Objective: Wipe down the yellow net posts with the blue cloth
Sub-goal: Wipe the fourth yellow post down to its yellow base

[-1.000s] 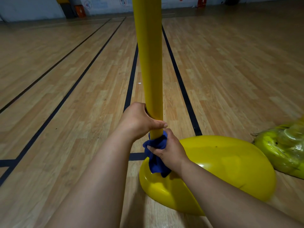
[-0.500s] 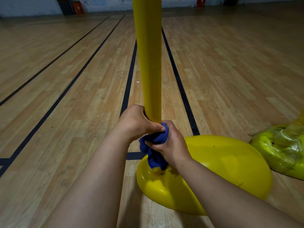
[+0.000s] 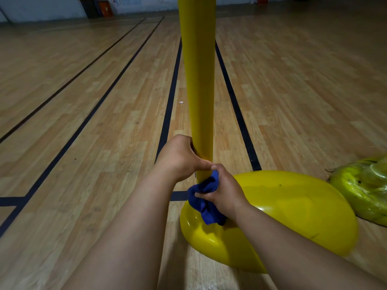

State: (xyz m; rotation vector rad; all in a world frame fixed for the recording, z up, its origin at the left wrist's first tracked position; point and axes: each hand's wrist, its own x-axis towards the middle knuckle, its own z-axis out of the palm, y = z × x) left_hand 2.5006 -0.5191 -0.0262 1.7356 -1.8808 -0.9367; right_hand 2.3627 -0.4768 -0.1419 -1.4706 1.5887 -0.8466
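Note:
A thick yellow net post [image 3: 198, 80] rises from a rounded yellow base [image 3: 282, 216] on the wooden gym floor. My left hand [image 3: 180, 158] grips the post's lower end from the left, thumb across its front. Just below and to the right, my right hand [image 3: 222, 189] holds a bunched blue cloth [image 3: 204, 199] pressed against the bottom of the post where it meets the base. Part of the cloth hangs down onto the base.
A second yellow-green base wrapped in clear plastic [image 3: 364, 191] lies at the right edge, close to the first. Black court lines [image 3: 169, 105] run away across the floor. Dark boxes and a wall with posters [image 3: 100, 7] stand at the far end.
Both hands slid up a little half a second ago and have come back down. The cloth stays against the post's foot.

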